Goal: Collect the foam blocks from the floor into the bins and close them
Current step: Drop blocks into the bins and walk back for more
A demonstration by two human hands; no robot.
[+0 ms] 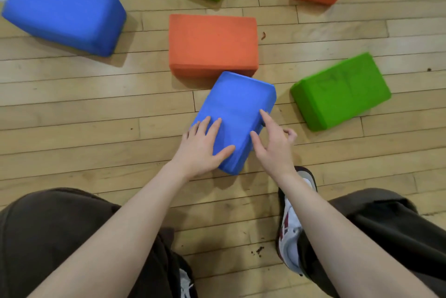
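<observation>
At the centre of the frame, a blue foam block (235, 114) lay on the wooden floor (84, 114), its far corner touching an orange foam block (212, 43). The left hand (202, 148) rested on its near left side with straight, spread fingers. The right hand (272, 143) reached its right side, fingers wide, forefinger and thumb touching it.

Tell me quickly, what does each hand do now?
Left hand: open, fingers flat on the near blue rectangular foam block.
Right hand: open, fingers spread, touching it.
</observation>
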